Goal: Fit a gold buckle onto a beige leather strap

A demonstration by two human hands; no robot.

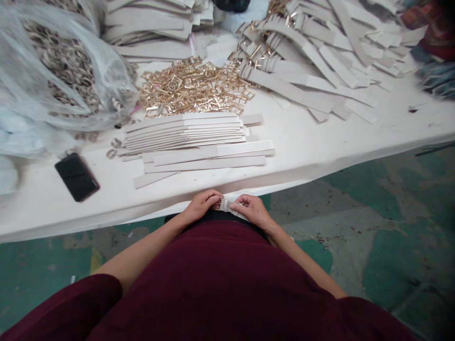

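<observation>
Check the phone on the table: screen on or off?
Off, as far as it shows: the phone lies flat, face up, near the table edge, its screen uniformly dark with no lit content.

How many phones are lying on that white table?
1. A single black phone lies face up near the table's front left edge, beside the clear plastic bag of rings. Another could be hidden under the bag or the strap piles.
</observation>
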